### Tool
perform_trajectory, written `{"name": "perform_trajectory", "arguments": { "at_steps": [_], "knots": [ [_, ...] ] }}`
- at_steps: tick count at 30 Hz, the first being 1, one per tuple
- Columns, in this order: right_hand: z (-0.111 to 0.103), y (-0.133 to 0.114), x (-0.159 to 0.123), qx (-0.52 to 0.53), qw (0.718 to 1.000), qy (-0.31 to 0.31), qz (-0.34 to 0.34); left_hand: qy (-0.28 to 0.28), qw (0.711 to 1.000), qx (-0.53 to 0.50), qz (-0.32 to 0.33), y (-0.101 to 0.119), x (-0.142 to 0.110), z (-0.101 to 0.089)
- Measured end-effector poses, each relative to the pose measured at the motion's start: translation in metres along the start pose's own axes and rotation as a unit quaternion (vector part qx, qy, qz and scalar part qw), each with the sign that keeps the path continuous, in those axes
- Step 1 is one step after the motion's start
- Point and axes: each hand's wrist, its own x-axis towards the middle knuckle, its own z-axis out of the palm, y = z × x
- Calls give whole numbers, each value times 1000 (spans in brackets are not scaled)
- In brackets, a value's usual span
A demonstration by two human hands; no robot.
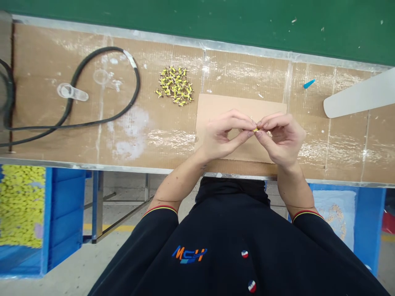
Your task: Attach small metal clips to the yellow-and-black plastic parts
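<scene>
Left hand (226, 135) and right hand (281, 137) pinch one small yellow piece (256, 130) above the cardboard sheet (212, 103), apparently mid-work; left of that sheet lies a yellow-and-dark pile (176, 85), perhaps finished; how many remain cannot be told.

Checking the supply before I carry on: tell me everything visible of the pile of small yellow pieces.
The pile is a loose, roughly rounded heap of many small bright-yellow pieces, with dark and whitish bits too small to identify. They look like plastic, though I can't be sure. They lie in mixed directions, some overlapping, with stragglers at the left edge. The heap rests on the shiny brown table covering, left of the separate cardboard sheet. The left hand and right hand are both clear of it.
</scene>
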Motion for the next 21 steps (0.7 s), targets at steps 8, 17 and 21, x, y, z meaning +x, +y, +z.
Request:
{"name": "perform_trajectory", "arguments": {
  "at_steps": [8,17,21],
  "knots": [
    [-8,11,2,-29,999,46,0,102,965,239,38,-16,19,-71],
    [-17,15,7,-62,995,80,-10,224,884,372,-171,-64,4,-173],
    [-33,19,11,-105,986,122,-29,268,872,393,-119,-54,5,-178]
  ]
}}
